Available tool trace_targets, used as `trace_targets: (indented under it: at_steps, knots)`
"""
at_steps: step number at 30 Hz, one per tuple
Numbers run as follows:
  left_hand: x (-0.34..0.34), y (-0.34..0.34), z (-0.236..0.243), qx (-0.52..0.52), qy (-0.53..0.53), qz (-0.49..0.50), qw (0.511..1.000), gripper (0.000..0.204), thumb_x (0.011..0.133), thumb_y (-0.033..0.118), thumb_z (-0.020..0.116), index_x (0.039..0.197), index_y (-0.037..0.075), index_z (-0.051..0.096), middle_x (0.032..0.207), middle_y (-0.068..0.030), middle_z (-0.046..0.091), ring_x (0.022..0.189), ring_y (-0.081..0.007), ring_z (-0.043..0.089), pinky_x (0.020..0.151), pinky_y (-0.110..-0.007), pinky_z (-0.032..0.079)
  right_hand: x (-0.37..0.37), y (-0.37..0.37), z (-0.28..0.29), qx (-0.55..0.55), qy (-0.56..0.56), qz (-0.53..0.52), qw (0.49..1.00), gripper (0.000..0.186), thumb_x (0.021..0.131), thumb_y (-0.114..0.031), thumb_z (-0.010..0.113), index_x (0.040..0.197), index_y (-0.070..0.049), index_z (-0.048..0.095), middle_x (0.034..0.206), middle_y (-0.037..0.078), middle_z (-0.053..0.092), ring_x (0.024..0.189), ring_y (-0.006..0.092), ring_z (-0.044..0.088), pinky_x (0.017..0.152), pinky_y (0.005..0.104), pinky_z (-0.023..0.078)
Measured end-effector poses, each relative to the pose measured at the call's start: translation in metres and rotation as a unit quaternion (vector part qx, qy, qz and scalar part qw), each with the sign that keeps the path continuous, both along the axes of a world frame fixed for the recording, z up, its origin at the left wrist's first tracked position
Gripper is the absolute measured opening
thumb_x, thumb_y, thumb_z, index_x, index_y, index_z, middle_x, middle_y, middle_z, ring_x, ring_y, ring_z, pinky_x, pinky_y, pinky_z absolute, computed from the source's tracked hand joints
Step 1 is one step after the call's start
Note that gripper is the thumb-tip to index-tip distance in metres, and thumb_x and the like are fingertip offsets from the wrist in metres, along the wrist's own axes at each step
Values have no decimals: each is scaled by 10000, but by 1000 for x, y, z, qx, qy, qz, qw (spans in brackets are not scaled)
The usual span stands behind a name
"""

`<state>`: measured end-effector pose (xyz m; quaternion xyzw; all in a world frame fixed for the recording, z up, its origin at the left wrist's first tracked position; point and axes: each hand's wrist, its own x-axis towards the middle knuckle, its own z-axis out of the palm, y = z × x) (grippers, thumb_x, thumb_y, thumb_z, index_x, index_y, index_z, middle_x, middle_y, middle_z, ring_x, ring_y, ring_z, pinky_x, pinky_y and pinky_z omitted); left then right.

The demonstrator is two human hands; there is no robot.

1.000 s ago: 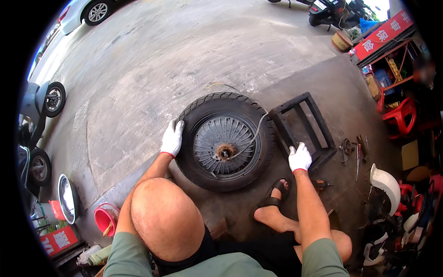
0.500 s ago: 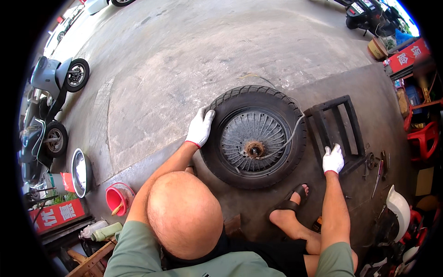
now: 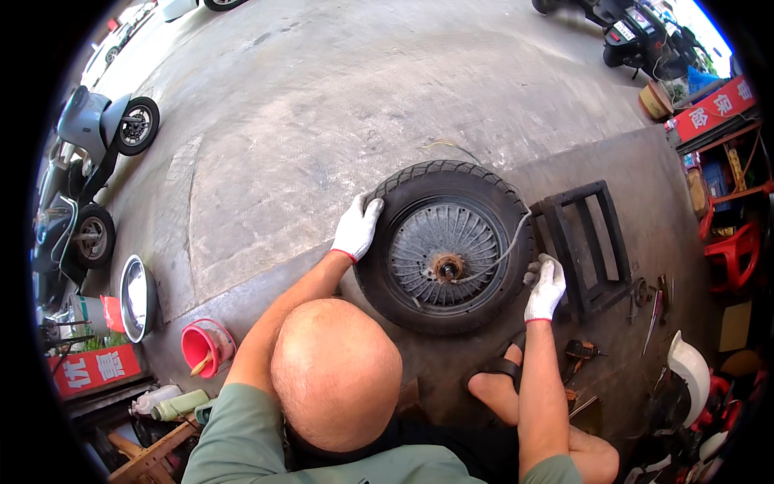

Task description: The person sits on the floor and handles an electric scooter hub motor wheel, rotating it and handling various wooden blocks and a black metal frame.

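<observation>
A wheel hub motor (image 3: 446, 256), finned and grey with a rusty axle, lies flat on the floor inside a black tyre (image 3: 387, 300). My left hand (image 3: 355, 227), in a white glove, grips the tyre's left edge. At the tyre's right edge is my gloved right hand (image 3: 546, 288), its fingers loosely curved with nothing seen in them; whether it touches the rubber I cannot tell. A thin cable (image 3: 518, 235) runs from the axle over the tyre. To the right of it stands a black metal frame (image 3: 617, 242).
A cordless drill (image 3: 579, 350) and several hand tools, among them a screwdriver (image 3: 652, 323), lie at the right. On the left are a red bucket (image 3: 229, 352), a metal basin (image 3: 129, 295) and a scooter (image 3: 87, 129). A red plastic stool (image 3: 746, 244) stands far right.
My right hand has left the black frame and moved left to the tyre's right edge. My left hand stays on the tyre. The view has shifted slightly.
</observation>
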<state>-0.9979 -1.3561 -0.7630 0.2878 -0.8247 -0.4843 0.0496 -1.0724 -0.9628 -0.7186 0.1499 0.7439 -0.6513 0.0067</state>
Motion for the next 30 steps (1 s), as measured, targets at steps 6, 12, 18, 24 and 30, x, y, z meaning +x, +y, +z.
trace_targets:
  at_steps: [6,12,18,24,30]
  knots:
    - [3,-4,9,24,-16,0,1000,653,979,525,508,1366,0,503,1246,-307,621,1202,-446,583,1020,-457,449,-38,-97,72,-311,-206,28,928,406,1017,-401,553,1161,-25,605,857,99,659,644,215,624,596,406,540]
    - [8,-11,12,36,-45,-9,998,705,966,561,500,1384,-6,481,1253,-316,613,1210,-448,575,1021,-467,444,-17,-228,127,-24,95,308,946,252,970,-10,528,1205,49,595,868,81,671,702,111,611,645,253,514]
    - [8,-14,-12,35,15,-7,999,582,996,451,489,1361,-3,494,1246,-276,633,1195,-429,589,994,-457,470,8,-292,86,319,166,495,791,333,930,-127,567,1233,3,617,1146,220,677,1096,379,641,959,436,506]
    - [6,-11,1,15,-10,-4,1000,657,974,538,506,1351,-1,504,1223,-322,618,1174,-466,583,989,-476,462,-19,-251,75,328,190,417,826,309,939,-213,601,1199,-48,633,1083,182,686,1027,349,663,904,436,519]
    - [4,-9,2,11,-24,-1,1000,694,971,578,492,1355,0,509,1247,-318,610,1203,-459,572,1010,-462,452,-24,-85,40,180,181,122,959,238,976,-78,576,1180,23,646,1128,155,690,1026,226,659,930,338,512]
